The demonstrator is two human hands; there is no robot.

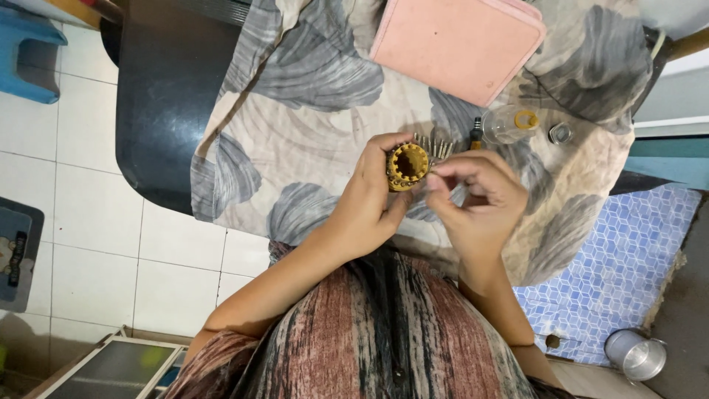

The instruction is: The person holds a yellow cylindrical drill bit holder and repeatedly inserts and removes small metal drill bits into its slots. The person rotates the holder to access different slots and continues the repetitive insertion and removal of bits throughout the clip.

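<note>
Tabletop: hands [436,196] around gold bangles [407,167]

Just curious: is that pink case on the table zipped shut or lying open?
Shut, as far as shows: the pink case lies flat on the patterned cloth, its covers together. The zip itself is too small to tell.

Flat pink square case [458,44] at the table's far edge; dark framed screen [111,369] on the floor.

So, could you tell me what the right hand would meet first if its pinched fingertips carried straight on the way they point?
Most likely the round yellow-brown ring-shaped holder held in the left hand. The right hand points its fingertips left at the holder's rim, nearly touching, though depth is unclear.
</note>
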